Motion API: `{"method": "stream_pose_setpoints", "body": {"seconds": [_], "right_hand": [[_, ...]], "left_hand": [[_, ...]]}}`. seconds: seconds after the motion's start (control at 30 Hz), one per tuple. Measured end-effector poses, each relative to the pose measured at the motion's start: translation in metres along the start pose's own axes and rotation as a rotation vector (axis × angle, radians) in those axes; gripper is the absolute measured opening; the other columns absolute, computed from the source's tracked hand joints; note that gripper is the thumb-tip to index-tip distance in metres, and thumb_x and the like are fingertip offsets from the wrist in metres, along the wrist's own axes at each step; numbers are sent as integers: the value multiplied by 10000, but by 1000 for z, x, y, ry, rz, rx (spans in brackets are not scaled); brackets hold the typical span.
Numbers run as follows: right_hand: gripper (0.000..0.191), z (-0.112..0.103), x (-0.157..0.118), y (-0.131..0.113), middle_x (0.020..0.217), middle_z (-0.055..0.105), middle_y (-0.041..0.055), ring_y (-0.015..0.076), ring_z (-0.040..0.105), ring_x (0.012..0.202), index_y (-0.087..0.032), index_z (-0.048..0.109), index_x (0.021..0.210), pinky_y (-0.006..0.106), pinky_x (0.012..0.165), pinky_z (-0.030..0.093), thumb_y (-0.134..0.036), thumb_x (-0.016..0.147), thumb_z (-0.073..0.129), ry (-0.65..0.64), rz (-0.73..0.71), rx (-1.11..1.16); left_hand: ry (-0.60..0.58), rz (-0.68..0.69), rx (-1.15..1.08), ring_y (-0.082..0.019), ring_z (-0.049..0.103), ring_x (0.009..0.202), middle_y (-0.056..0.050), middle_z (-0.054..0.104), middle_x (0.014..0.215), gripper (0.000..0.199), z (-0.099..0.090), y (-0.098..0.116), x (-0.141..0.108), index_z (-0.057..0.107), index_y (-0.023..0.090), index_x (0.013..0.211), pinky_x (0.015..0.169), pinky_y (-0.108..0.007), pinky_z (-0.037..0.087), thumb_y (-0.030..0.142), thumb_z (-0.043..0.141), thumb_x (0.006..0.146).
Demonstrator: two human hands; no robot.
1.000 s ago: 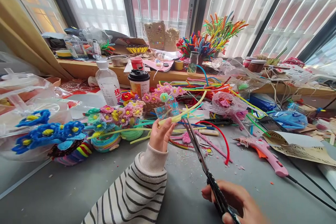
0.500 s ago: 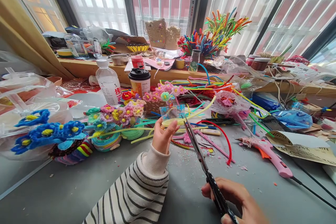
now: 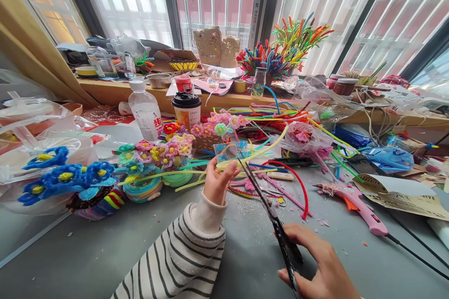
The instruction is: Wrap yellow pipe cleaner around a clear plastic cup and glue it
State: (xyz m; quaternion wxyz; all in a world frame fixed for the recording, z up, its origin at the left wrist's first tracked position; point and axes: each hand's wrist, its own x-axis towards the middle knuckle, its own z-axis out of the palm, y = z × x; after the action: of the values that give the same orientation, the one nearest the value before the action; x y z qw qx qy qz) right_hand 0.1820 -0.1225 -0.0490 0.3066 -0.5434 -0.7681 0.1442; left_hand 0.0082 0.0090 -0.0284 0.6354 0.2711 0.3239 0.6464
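My left hand (image 3: 218, 177) pinches a bunch of pale yellow pipe cleaners (image 3: 257, 153), whose long ends stick out to the left and to the upper right. In my right hand (image 3: 315, 257) is a pair of black-handled scissors (image 3: 271, 210), pointing up and left. Their tips lie beside the yellow stems, just right of my left fingertips; whether the blades touch the stems I cannot tell. Pink pipe cleaner pieces and glitter lie on the grey table (image 3: 252, 252) beneath. A red pipe cleaner (image 3: 304, 184) curves behind the scissors.
A pink glue gun (image 3: 365, 210) with a black cord lies at the right. Blue pipe cleaner flowers (image 3: 66, 175) stand at the left, near a water bottle (image 3: 144, 110) and a lidded cup (image 3: 187, 111). Several loose pipe cleaners (image 3: 273, 114) are heaped at the back.
The scissors' tips have shifted slightly left, towards my left hand. My right fingers have spread and the handles have parted. My left hand keeps its place.
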Motion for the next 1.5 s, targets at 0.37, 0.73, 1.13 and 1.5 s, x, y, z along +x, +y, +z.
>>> {"method": "stream_pose_setpoints", "body": {"seconds": [0.37, 0.73, 1.13, 1.5], "right_hand": [[347, 11, 2, 0, 882, 637, 70, 161, 634, 809, -181, 483, 916, 206, 690, 524, -394, 681, 627, 136, -62, -146], [377, 15, 5, 2, 913, 635, 81, 186, 633, 847, -179, 472, 963, 249, 704, 530, -406, 693, 608, 225, -64, -237], [325, 21, 10, -7, 796, 635, 58, 172, 635, 714, -173, 476, 898, 249, 606, 526, -386, 689, 604, 300, -70, -273], [343, 22, 8, -8, 809, 625, 63, 168, 629, 722, -179, 447, 925, 251, 612, 524, -396, 702, 590, 241, -74, -316]], "left_hand": [[13, 45, 56, -125, 609, 668, -10, 616, 765, 696, 1, -2, -2, 400, 164, 998, 691, -316, 506, 335, 786, 446], [-27, 24, 53, -107, 612, 673, 3, 630, 762, 712, -1, 0, -2, 381, 170, 1003, 674, -270, 493, 319, 790, 439], [-15, 37, 70, -130, 626, 687, 6, 622, 771, 657, 3, 0, -6, 387, 187, 984, 731, -315, 481, 301, 771, 464], [48, 107, 79, -140, 630, 761, -3, 605, 816, 665, 4, -5, -6, 396, 194, 981, 821, -332, 455, 325, 777, 453]]}}
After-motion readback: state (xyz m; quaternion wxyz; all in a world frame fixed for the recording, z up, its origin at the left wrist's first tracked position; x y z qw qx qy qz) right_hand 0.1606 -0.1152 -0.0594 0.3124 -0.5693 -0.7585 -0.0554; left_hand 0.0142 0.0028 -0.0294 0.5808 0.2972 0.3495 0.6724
